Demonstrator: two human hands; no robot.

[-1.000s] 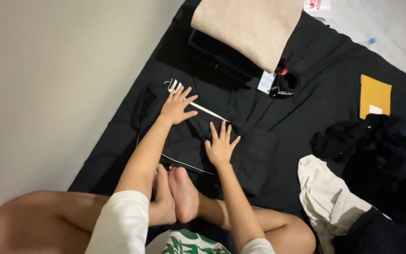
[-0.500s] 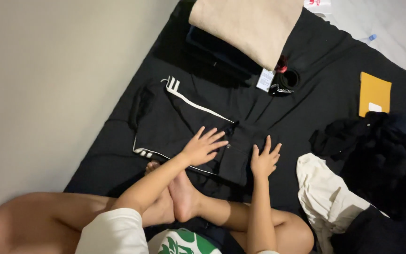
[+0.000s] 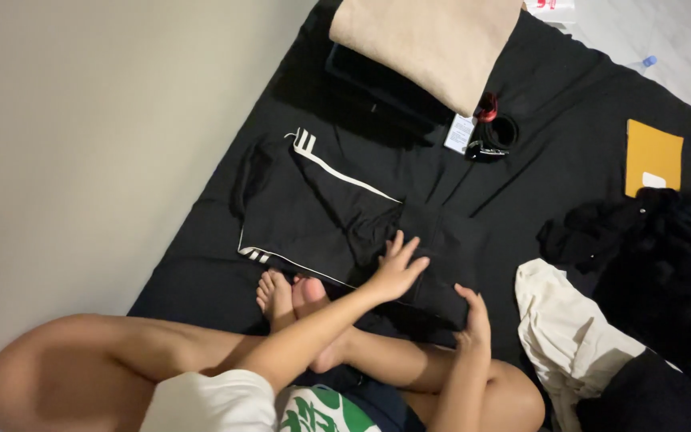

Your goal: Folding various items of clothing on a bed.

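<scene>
Two bare hands are at work on a black garment with white side stripes [image 3: 321, 212], which lies flat on a black sheet [image 3: 537, 136] spread over the floor, directly ahead of the person's crossed feet [image 3: 293, 300]. The left hand [image 3: 397, 268] rests palm down, fingers spread, on the garment's right-hand portion, gripping nothing. The right hand [image 3: 473, 316] lies at the near right corner of the same dark panel; whether its fingers pinch the edge or merely press it cannot be told.

Condition of the work, as judged: the striped garment appears partly folded. Its left part lies smooth, with stripes showing at the far and near edges, while the right-hand panel under the hands looks doubled over and not yet squared. Further folds would seem to remain.

Surroundings: a neat stack with a beige folded cloth [image 3: 429, 44] on top sits at the far edge of the sheet. To the right lie a loose black heap [image 3: 649, 256] and a cream garment [image 3: 569, 336], both unfolded. A yellow card [image 3: 653, 156] and a small dark object with a red part [image 3: 489, 132] lie beyond.
</scene>
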